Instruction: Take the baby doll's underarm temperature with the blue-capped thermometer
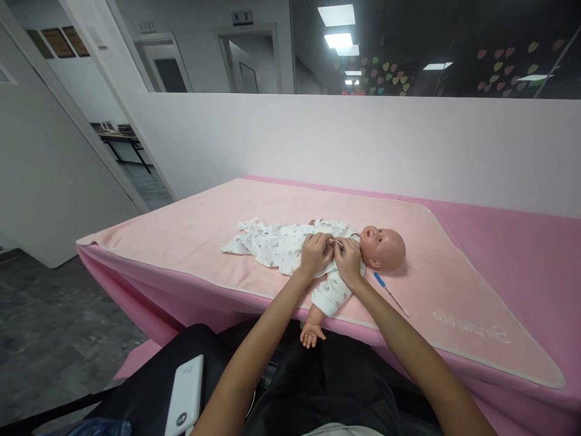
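A baby doll (384,248) lies on its back on a pink mat, head to the right, dressed in a white printed outfit (279,242). At the doll's chest, my left hand (315,253) and my right hand (347,257) nearly meet. Fingers of both are pinched together on the front of the outfit, with a narrow white strip of its cloth showing between them. Exactly which part each fingertip grips is too small to tell. One doll arm (313,327) hangs over the near edge below my hands. A thin thermometer with a blue end (380,280) lies beside the doll's head.
The pale pink mat (181,224) covers a table draped in darker pink cloth (535,254). A white wall (363,145) with a window above it stands behind. A white power bank (185,393) rests at the lower left, near my left forearm.
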`<state>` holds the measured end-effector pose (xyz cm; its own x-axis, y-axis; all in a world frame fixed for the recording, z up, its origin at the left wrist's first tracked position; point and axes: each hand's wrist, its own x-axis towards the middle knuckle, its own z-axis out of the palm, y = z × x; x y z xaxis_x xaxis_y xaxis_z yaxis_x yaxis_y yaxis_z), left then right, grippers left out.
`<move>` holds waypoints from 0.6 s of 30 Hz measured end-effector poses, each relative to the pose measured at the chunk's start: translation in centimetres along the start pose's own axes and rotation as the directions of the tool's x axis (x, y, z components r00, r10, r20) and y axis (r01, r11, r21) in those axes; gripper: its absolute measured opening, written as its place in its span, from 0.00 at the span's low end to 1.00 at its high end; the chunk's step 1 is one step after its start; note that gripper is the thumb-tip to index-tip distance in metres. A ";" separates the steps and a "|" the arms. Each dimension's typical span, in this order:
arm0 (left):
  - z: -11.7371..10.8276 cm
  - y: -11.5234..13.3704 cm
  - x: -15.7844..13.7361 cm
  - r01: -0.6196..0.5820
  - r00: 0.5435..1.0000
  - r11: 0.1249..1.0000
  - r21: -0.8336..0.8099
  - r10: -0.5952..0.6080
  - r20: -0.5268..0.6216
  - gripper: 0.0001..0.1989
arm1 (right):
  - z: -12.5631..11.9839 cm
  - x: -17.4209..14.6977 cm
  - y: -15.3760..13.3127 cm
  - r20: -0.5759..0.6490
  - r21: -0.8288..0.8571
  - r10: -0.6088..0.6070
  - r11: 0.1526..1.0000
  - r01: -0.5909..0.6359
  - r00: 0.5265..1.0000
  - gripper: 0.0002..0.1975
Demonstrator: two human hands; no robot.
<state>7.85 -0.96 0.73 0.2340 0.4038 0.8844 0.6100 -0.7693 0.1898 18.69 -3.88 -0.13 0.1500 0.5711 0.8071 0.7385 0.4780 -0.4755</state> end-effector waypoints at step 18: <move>-0.7 0.0 0.2 0.057 0.998 0.998 -0.010 -0.057 0.025 0.12 | 0.0 0.0 0.0 -0.002 0.001 -0.005 1.000 0.005 1.000 0.10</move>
<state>7.38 -1.22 1.16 0.2179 0.4593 0.8612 0.6144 -0.7501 0.2445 18.70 -3.87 -0.15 0.1478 0.5676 0.8100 0.7388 0.4811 -0.4719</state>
